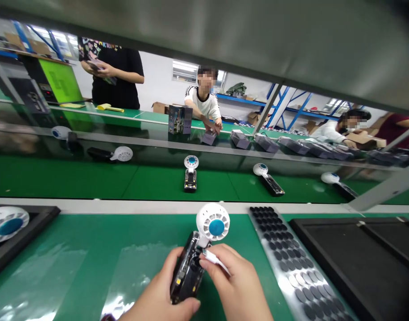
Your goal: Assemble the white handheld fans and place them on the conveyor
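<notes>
Fan (200,249), a small handheld one with a white round head and an open black body, sits near the middle of the green worktop (90,249), lifted slightly. Left hand (157,294) has its fingers wrapped shut around the body, steadying it so the insides face up. Right hand (237,285) pinches a thin white strip (215,259) against the neck. A sheet of dark round pads (291,263) lies just right, within reach.

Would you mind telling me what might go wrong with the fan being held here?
1. The left hand grips only the fan body's lower end while the right hand pushes a small white piece into its open side; the fan may slip or tilt.
2. The sheet of dark round pads lies close beside the right hand; a wrist could brush pads loose.
</notes>
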The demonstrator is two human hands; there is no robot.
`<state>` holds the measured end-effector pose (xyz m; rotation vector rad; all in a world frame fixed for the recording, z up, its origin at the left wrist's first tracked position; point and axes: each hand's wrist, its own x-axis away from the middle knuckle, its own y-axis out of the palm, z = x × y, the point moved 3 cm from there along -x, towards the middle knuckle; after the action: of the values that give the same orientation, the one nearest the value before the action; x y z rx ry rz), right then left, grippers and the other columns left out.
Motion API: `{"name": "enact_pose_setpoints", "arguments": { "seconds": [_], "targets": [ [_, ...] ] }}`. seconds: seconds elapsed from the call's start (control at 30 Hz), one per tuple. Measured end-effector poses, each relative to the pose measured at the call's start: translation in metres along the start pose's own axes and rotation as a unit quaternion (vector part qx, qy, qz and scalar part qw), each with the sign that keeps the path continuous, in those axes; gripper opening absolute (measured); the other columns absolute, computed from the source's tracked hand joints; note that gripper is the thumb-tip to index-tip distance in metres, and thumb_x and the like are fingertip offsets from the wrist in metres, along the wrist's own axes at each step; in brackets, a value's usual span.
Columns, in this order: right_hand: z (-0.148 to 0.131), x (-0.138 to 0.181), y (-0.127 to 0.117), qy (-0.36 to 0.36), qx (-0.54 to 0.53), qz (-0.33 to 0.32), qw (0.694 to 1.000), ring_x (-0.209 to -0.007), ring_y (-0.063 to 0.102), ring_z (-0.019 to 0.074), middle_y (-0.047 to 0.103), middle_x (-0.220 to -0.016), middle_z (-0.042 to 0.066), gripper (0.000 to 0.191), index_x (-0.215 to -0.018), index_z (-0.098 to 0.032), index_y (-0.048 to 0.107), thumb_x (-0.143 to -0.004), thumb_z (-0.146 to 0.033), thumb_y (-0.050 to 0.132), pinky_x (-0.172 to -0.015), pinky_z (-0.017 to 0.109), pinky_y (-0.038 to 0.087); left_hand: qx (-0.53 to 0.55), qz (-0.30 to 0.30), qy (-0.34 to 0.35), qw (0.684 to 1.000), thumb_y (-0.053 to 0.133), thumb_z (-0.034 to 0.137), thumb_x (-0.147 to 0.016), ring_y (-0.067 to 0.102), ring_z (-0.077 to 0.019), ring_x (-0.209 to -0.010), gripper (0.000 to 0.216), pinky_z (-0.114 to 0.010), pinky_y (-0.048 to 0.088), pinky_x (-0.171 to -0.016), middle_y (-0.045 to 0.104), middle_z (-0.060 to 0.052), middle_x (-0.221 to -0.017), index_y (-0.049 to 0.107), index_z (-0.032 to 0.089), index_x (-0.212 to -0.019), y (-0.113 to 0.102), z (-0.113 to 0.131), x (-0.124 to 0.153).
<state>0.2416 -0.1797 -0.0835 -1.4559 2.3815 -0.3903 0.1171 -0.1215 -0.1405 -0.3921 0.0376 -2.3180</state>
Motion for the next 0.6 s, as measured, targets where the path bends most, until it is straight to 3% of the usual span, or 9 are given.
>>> {"name": "enact_pose_setpoints", "arguments": {
  "seconds": [0.13,0.33,0.6],
  "targets": [
    [-0.001,0.003,0.005,-0.021,0.05,-0.011,0.998,-0.066,0.055,0.0122,0.06,-0.072,-0.002,0.017,-0.072,-0.023,0.062,-0.074,-0.012,0.049,-0.061,0.017,0.039,0.018,0.035,0.005,0.999,0.062,0.012,-0.054,0.054,-0.017,-0.067,0.058,-0.024,0.042,-0.061,0.06,0.001,-0.08,0.037,0.023,-0.106,0.001,0.005,0.001],
    [-0.001,0.004,0.005,-0.014,0.093,-0.035,0.995,-0.069,0.056,0.0118,0.059,-0.076,-0.002,0.02,-0.076,-0.024,0.061,-0.074,-0.01,0.048,-0.062,0.018,0.038,0.007,-0.003,-0.062,0.998,0.058,0.014,-0.059,0.045,-0.0073,-0.038,0.062,-0.019,0.037,-0.038,0.055,0.004,-0.066,0.028,0.021,-0.112,0.002,0.012,0.004],
    [-0.001,0.008,0.007,-0.058,0.173,-0.023,0.983,-0.068,0.054,0.0144,0.059,-0.08,-0.001,0.024,-0.078,-0.024,0.057,-0.073,-0.007,0.04,-0.063,0.022,0.04,0.013,0.006,-0.077,0.997,0.057,0.009,-0.058,0.043,-0.0055,-0.033,0.063,-0.016,0.037,-0.034,0.052,0.007,-0.057,0.028,0.018,-0.113,0.004,0.02,0.005]
  ]
}}
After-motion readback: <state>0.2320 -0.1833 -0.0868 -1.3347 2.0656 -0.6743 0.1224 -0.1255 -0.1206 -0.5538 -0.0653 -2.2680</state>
